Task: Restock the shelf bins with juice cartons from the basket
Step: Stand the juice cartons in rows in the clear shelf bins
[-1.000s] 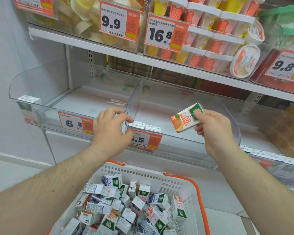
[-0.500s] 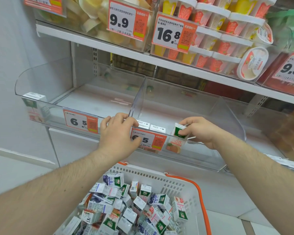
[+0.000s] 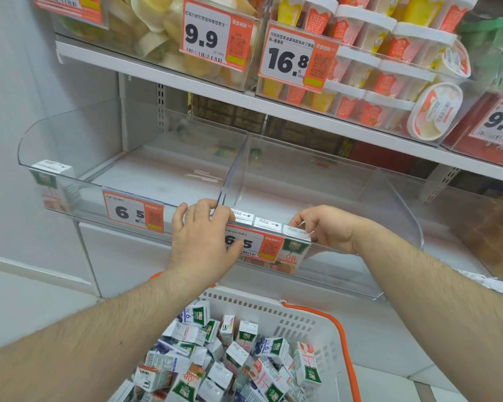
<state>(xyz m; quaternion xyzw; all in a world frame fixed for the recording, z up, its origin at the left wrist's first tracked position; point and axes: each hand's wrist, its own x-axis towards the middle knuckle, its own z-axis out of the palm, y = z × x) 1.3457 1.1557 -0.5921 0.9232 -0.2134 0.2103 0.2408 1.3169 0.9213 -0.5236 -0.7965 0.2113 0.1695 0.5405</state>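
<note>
**Carton going in behind the 6.5 tag**

Your right hand point(image 3: 328, 227) pinches the top of an orange juice carton point(image 3: 294, 250), upright just right of the 6.5 price tag point(image 3: 254, 244), inside the clear bin point(image 3: 346, 274). Two more cartons point(image 3: 256, 221) stand behind that tag. Your left hand point(image 3: 205, 242) curls over the rim, thumb across the tag. Below the tag, the white basket point(image 3: 311, 320) holds loose cartons.
</note>
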